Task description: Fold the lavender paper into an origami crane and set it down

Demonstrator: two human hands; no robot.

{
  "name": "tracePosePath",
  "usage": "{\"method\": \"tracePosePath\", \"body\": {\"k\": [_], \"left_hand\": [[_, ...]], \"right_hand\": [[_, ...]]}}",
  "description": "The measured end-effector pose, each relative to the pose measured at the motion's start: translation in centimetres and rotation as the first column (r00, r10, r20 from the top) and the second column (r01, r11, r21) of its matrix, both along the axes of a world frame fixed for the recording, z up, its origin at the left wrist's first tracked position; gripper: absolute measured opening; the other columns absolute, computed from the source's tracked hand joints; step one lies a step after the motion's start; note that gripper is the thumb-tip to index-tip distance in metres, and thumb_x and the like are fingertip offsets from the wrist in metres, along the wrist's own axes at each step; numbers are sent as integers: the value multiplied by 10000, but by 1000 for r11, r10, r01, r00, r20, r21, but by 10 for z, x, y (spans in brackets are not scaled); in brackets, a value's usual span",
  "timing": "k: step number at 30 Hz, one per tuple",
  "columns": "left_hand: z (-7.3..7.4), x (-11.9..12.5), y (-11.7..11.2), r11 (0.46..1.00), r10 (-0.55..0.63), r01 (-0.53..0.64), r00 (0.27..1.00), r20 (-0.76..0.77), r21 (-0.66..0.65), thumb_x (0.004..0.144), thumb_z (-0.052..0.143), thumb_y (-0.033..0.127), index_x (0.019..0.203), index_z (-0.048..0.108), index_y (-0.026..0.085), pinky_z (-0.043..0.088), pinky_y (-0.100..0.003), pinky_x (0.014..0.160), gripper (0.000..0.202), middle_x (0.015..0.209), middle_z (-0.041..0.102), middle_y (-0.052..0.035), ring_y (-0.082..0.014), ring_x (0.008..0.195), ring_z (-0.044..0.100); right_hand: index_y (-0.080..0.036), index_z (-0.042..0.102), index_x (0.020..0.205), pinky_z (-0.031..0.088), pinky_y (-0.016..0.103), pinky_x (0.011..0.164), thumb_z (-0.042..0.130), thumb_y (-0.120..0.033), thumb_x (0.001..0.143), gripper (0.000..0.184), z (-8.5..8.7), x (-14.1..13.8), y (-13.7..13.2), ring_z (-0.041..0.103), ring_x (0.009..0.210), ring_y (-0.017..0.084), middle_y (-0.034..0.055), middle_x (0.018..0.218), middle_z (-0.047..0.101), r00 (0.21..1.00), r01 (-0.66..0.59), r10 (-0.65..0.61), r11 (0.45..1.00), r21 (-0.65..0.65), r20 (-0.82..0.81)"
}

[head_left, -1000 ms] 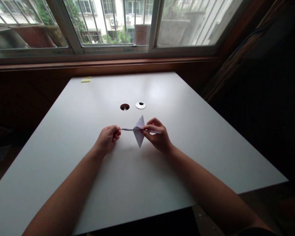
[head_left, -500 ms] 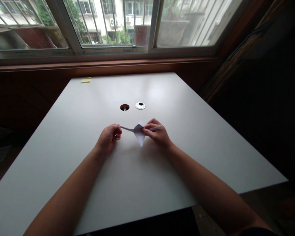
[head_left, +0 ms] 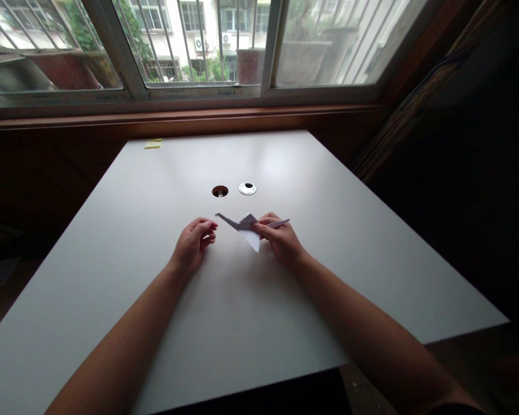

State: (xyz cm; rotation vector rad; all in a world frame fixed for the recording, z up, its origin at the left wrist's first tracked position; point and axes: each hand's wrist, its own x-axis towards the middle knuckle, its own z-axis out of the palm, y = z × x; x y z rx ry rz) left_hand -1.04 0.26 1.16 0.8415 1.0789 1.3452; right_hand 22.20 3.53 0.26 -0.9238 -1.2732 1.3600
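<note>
A folded white paper figure (head_left: 247, 226) with thin points to either side and a triangular flap below hangs just above the white table (head_left: 225, 323). My right hand (head_left: 281, 239) pinches it at the middle, fingers closed on the paper. My left hand (head_left: 192, 243) rests on the table a little to the left of the paper's thin left tip, apart from it. Its fingers are loosely curled and slightly apart, with nothing in them.
A round cable hole (head_left: 219, 191) and a white ring-shaped cap (head_left: 247, 188) lie on the table beyond the hands. A yellow sticky note (head_left: 152, 144) sits at the far left corner. A window sill (head_left: 190, 109) runs behind; the table's right edge drops into dark space.
My left hand has let go of the paper's left tip and drawn slightly away. My right hand has tilted the figure, so the left tip now points up and left.
</note>
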Motion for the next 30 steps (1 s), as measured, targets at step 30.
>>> {"method": "tracePosePath", "body": {"k": [30], "left_hand": [[12, 12, -17, 913, 74, 134, 875, -479, 385, 756, 810, 379, 873, 789, 227, 463, -268, 668, 193, 863, 604, -62, -162, 762, 583]], "right_hand": [[-284, 795, 926, 551, 344, 818, 800, -463, 753, 249, 9, -3, -9, 624, 891, 184, 35, 932, 610, 979, -161, 128, 963, 215, 159]]}}
